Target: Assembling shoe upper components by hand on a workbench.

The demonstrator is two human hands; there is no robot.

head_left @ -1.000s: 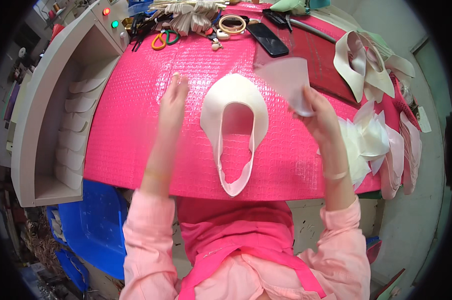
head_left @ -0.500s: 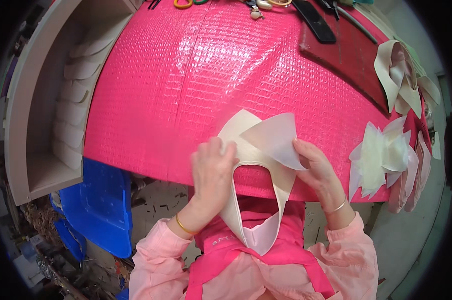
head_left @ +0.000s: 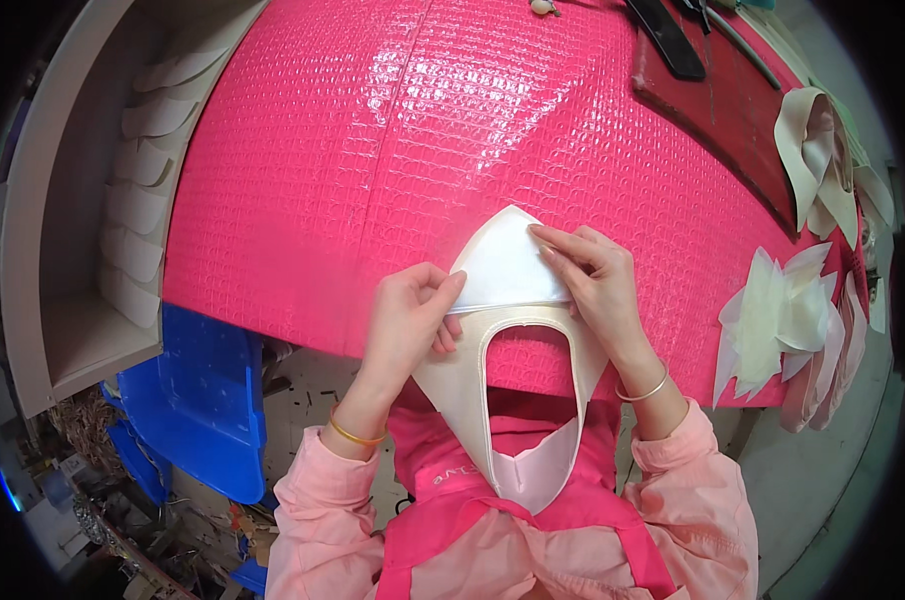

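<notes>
A beige shoe upper (head_left: 458, 375) with a large oval opening lies at the near edge of the pink table, its pointed toe facing away and its heel end resting toward my apron. A white toe-shaped piece (head_left: 508, 268) lies flat over the toe, its straight edge just above the opening. My left hand (head_left: 401, 325) grips the upper's left side, thumb on top at the white piece's left corner and fingers partly hidden beneath. My right hand (head_left: 605, 290) has its thumb and forefinger closed at the white piece's upper right edge; the other fingers are curled.
Several thin white pieces (head_left: 768, 320) are piled at the right edge, near hanging beige uppers (head_left: 823, 160). A dark red board (head_left: 713, 120) with a black flat tool (head_left: 668, 40) lies at the far right. A shelf (head_left: 73, 230) with curved pieces stands left, above a blue plastic chair (head_left: 208, 400).
The translucent white piece, lifted and tilted in my right hand before, now lies flat on the toe. My left hand has moved to its left corner; my right hand has shifted up and inward.
</notes>
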